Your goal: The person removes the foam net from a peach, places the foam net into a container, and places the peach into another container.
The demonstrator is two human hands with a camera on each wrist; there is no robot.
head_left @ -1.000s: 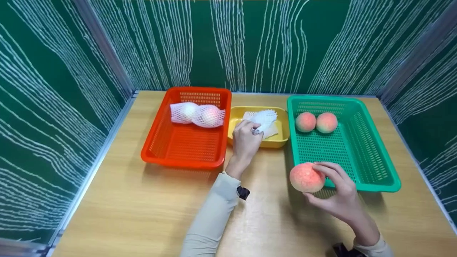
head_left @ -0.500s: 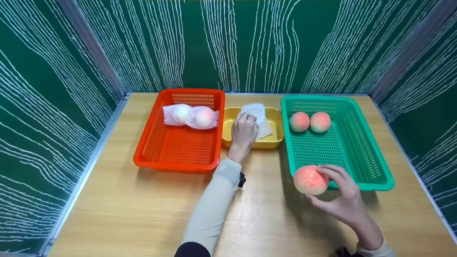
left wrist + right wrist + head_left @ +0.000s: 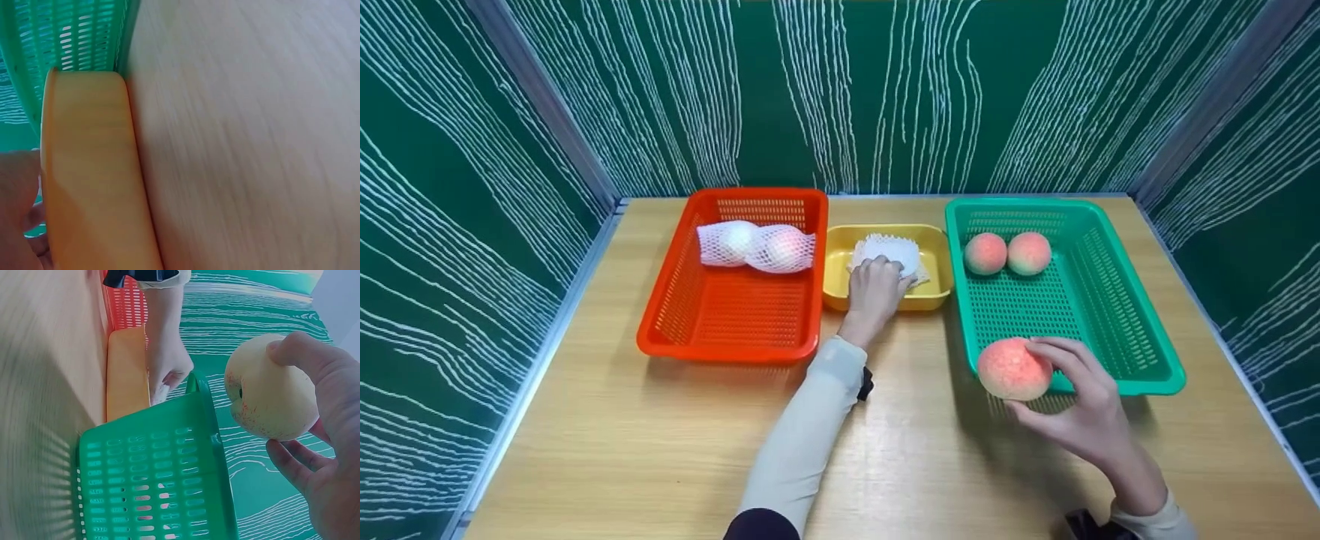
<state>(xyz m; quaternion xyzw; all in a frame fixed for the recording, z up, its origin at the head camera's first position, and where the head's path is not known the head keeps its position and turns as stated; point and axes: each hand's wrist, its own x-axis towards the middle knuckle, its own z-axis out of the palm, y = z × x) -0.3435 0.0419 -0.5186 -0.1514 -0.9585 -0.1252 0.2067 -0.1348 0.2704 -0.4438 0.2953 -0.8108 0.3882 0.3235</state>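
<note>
My right hand (image 3: 1084, 409) pinches a pinkish peach (image 3: 1015, 369) between thumb and fingers, above the front left corner of the green basket (image 3: 1144, 386). In the right wrist view the peach (image 3: 273, 388) shows its pale side and a dark stem hollow. Over the yellow bin (image 3: 840, 296), my left hand (image 3: 876, 289) reaches in with curled fingers and grips a white foam fruit net (image 3: 889, 251). Part of that net is covered by the hand. The left wrist view shows mostly the bin's outer wall (image 3: 95, 157), with part of the hand behind its rim.
Two peaches (image 3: 985, 253) lie at the back left of the green basket. In the red basket (image 3: 731, 349) on the left are two peaches in white foam nets (image 3: 781, 249). A wooden table (image 3: 915, 450) bears everything; green walls (image 3: 900, 97) with white lines surround it.
My left hand has lowered the raised foam net back down into the yellow bin. The right hand still holds the peach, nearly in place. The head view has shifted slightly.
</note>
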